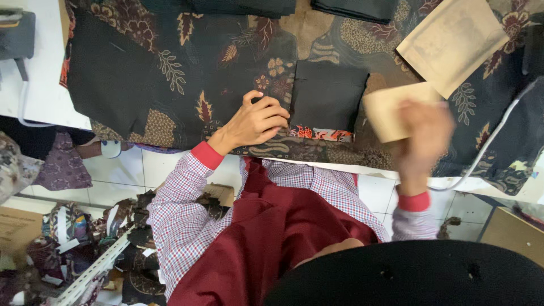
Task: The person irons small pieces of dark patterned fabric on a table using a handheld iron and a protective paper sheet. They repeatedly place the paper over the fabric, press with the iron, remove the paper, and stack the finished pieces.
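Observation:
My left hand (258, 120) rests with curled fingers on a dark floral batik cloth (170, 68), right beside a black square fabric piece (328, 93) that has an orange patterned strip (320, 134) along its near edge. My right hand (422, 141), blurred by motion, holds a small tan card piece (385, 113) just right of the black square and above the cloth.
A larger tan card (453, 39) lies at the upper right on the cloth. A white cord (493, 136) runs down across the right side. The white table (39, 85) shows at the left. Fabric scraps (73, 243) lie piled on the tiled floor at lower left.

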